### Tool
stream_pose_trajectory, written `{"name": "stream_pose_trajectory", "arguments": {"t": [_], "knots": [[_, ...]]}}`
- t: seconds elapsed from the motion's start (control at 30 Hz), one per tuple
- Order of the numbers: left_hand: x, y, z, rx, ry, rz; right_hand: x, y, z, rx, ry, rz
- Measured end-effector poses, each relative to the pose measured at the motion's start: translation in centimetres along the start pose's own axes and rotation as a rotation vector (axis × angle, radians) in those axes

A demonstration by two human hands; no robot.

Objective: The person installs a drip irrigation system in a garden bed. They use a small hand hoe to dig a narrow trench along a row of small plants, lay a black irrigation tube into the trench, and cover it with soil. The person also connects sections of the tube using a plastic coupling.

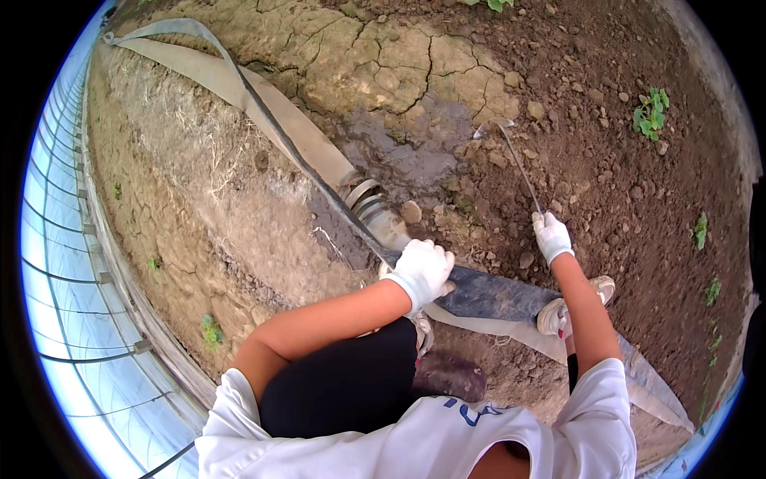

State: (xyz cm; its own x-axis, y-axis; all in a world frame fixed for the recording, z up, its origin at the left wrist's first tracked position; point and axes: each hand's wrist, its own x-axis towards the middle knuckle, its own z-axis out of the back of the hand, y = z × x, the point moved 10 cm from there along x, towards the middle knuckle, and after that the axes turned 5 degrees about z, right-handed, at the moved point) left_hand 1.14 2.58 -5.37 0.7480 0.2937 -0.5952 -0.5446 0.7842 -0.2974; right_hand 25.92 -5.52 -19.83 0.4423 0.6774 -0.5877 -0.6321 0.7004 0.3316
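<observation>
My left hand point(421, 270), in a white glove, grips a flat dark irrigation tape point(487, 294) where it meets a grey ribbed pipe coupling point(375, 209). The thin black tape point(271, 120) runs away along a wide flat beige hose point(239, 84) toward the upper left. My right hand point(551, 235), also gloved in white, holds the near end of a thin metal rod point(519, 164) whose far tip rests in the brown soil. I am crouched, with a shoe point(558, 313) on the tape.
Wet mud point(415, 148) pools beside the coupling, with cracked dry earth point(383, 56) beyond. Small green seedlings point(652, 112) dot the soil at right. A greenhouse plastic wall with metal framing point(72, 263) curves along the left.
</observation>
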Motion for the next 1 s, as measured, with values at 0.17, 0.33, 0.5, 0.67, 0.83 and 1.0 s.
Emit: {"name": "stream_pose_trajectory", "arguments": {"t": [0.17, 0.33, 0.5, 0.67, 0.83, 1.0], "knots": [[0.3, 0.6, 1.2, 0.081, 0.040, -0.054, -1.0, 5.1, 0.4, 0.106, -0.020, 0.136], [0.4, 1.3, -0.7, 0.031, 0.216, 0.011, 1.6, 18.1, -0.9, 0.105, 0.119, 0.335], [0.3, 1.9, -1.0, 0.041, 0.159, 0.035, 3.6, 21.2, -4.2, -0.044, 0.252, 0.352], [0.6, 1.6, -0.4, 0.050, 0.175, 0.056, 2.0, 7.8, 0.9, -0.144, 0.151, 0.252], [0.8, 0.4, 1.0, 0.035, 0.123, 0.038, -3.9, -5.4, 6.4, -0.255, 0.071, 0.089], [1.1, -0.4, 2.5, 0.071, -0.025, 0.022, -9.2, -9.7, 7.0, -0.087, -0.121, -0.010]]}}
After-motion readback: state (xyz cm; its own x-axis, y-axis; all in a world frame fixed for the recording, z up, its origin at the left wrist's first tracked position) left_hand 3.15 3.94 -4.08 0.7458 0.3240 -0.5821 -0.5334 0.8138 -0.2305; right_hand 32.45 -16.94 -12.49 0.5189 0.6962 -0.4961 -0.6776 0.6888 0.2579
